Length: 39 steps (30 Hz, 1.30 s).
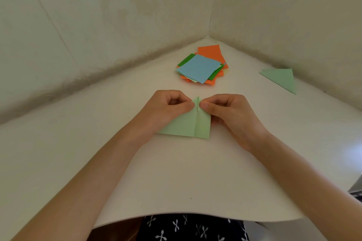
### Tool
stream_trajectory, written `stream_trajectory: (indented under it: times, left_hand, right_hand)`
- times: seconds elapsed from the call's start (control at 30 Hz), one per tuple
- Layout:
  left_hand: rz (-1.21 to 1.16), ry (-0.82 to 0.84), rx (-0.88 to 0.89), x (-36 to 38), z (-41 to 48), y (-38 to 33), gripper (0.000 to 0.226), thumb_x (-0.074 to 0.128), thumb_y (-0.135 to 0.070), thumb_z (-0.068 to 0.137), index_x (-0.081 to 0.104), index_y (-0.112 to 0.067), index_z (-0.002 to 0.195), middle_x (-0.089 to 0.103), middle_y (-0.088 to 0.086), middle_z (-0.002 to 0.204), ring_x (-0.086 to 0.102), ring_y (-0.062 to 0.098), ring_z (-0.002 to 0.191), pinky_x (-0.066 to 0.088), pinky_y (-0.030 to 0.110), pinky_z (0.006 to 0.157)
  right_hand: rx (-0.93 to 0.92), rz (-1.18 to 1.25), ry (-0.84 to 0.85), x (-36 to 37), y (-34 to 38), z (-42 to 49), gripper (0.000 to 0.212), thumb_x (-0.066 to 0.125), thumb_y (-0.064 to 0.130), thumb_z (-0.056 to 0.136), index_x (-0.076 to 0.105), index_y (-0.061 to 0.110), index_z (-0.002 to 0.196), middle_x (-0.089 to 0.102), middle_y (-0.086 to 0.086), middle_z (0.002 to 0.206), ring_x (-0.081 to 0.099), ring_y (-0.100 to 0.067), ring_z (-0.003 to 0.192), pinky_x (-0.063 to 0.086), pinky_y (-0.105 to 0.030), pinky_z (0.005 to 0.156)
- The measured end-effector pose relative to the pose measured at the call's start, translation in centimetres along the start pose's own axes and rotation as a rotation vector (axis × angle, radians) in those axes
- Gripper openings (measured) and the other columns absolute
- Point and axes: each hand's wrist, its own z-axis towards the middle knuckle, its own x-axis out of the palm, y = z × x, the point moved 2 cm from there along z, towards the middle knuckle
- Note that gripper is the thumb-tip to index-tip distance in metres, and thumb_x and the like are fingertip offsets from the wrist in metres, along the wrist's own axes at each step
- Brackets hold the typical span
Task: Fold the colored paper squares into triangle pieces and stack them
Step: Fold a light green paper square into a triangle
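Observation:
A light green paper [187,126], partly folded with a raised crease down its middle, lies on the white table [176,178]. My left hand [166,106] pinches its top corner from the left, and my right hand [229,109] pinches the same tip from the right, thumbs nearly meeting at the crease. Behind them sits a loose pile of paper squares [201,67], a blue one on top over green and orange sheets. A folded light green triangle [282,79] lies at the right near the wall.
The table sits in a corner between two pale walls [98,25]. Its front edge [195,214] curves just above a dark patterned garment [192,229]. A right-hand table edge drops off near the lower right.

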Motion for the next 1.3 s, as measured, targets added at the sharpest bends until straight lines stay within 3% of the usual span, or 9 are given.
stream_trajectory:
  times: [0.13, 0.23, 0.43, 0.57, 0.73, 0.83, 1.07, 1.17, 1.3]
  left_hand:
    - [0.015, 0.012, -0.004, 0.1, -0.1, -0.1, 0.011, 0.066, -0.016, 0.087, 0.068, -0.016, 0.076, 0.063, -0.011, 0.065, 0.053, -0.001, 0.059, 0.039, 0.009, 0.056]
    - [0.041, 0.009, -0.003, 0.1, -0.1, -0.1, 0.014, 0.065, -0.017, 0.087, 0.068, -0.019, 0.074, 0.061, -0.011, 0.064, 0.052, -0.001, 0.059, 0.039, 0.01, 0.056]
    - [0.074, -0.028, 0.099, 0.6, -0.1, -0.3, 0.015, 0.065, -0.03, 0.088, 0.069, -0.017, 0.082, 0.068, -0.008, 0.079, 0.058, -0.001, 0.071, 0.04, 0.01, 0.066]
    - [0.172, -0.048, 0.203, 0.9, 0.2, -0.4, 0.014, 0.061, -0.024, 0.091, 0.064, -0.021, 0.078, 0.065, -0.009, 0.078, 0.057, 0.0, 0.071, 0.04, 0.011, 0.067]
    - [0.249, -0.109, 0.276, 1.2, 0.3, -0.1, 0.015, 0.057, -0.022, 0.094, 0.062, -0.016, 0.081, 0.059, -0.01, 0.073, 0.052, 0.005, 0.067, 0.038, 0.014, 0.063]
    - [0.266, -0.158, 0.314, 1.6, 0.1, -0.2, 0.018, 0.055, -0.02, 0.095, 0.057, -0.018, 0.078, 0.055, -0.01, 0.069, 0.048, 0.0, 0.063, 0.036, 0.011, 0.061]
    - [0.194, -0.285, 0.254, 1.4, 0.4, 0.0, 0.024, 0.051, -0.024, 0.097, 0.049, -0.027, 0.073, 0.048, -0.012, 0.066, 0.044, -0.005, 0.057, 0.033, 0.01, 0.057]
    - [0.103, -0.231, 0.217, 1.4, 0.5, -0.2, 0.021, 0.054, -0.023, 0.096, 0.055, -0.023, 0.075, 0.055, -0.012, 0.063, 0.049, -0.005, 0.057, 0.037, 0.011, 0.058]
    - [-0.138, 0.036, 0.127, 1.3, 0.0, -0.7, 0.011, 0.057, -0.012, 0.093, 0.06, -0.008, 0.084, 0.068, -0.007, 0.065, 0.065, 0.005, 0.063, 0.052, 0.019, 0.057]
  right_hand:
    - [0.0, -0.046, -0.003, -0.1, 0.2, 0.0, 0.006, 0.067, 0.007, 0.084, 0.073, 0.007, 0.082, 0.071, -0.02, 0.088, 0.059, -0.025, 0.074, 0.05, -0.04, 0.077]
    - [-0.001, -0.073, -0.005, -0.1, 0.1, 0.0, 0.004, 0.069, 0.007, 0.082, 0.073, 0.008, 0.081, 0.071, -0.017, 0.084, 0.058, -0.021, 0.07, 0.05, -0.033, 0.07]
    - [-0.041, -0.139, 0.012, 0.0, -0.1, -0.1, 0.006, 0.067, 0.008, 0.085, 0.071, 0.005, 0.082, 0.071, -0.017, 0.081, 0.058, -0.016, 0.065, 0.048, -0.026, 0.061]
    - [-0.101, -0.198, 0.019, 0.2, -0.1, -0.2, 0.009, 0.065, 0.01, 0.087, 0.071, 0.007, 0.082, 0.068, -0.002, 0.07, 0.054, -0.004, 0.057, 0.045, -0.018, 0.056]
    - [-0.214, -0.315, -0.03, 0.7, -0.1, -0.5, 0.012, 0.063, 0.014, 0.089, 0.067, 0.009, 0.079, 0.066, -0.006, 0.074, 0.053, -0.007, 0.064, 0.044, -0.024, 0.06]
    - [-0.255, -0.336, -0.061, 1.0, -0.1, -0.7, 0.015, 0.061, 0.015, 0.09, 0.064, 0.01, 0.076, 0.059, 0.003, 0.067, 0.046, -0.001, 0.059, 0.038, -0.015, 0.056]
    - [-0.284, -0.316, -0.092, 0.9, -0.1, -0.9, 0.016, 0.059, 0.015, 0.091, 0.063, 0.011, 0.077, 0.059, 0.006, 0.069, 0.046, -0.002, 0.062, 0.038, -0.014, 0.059]
    - [-0.299, -0.286, -0.167, 0.7, -0.1, -0.9, 0.016, 0.059, 0.013, 0.091, 0.063, 0.018, 0.076, 0.058, 0.014, 0.068, 0.049, 0.001, 0.062, 0.038, -0.011, 0.061]
    - [-0.296, -0.214, -0.258, 0.0, 0.3, -0.7, 0.018, 0.062, 0.012, 0.088, 0.064, 0.025, 0.076, 0.064, 0.013, 0.075, 0.057, -0.001, 0.071, 0.044, -0.015, 0.067]
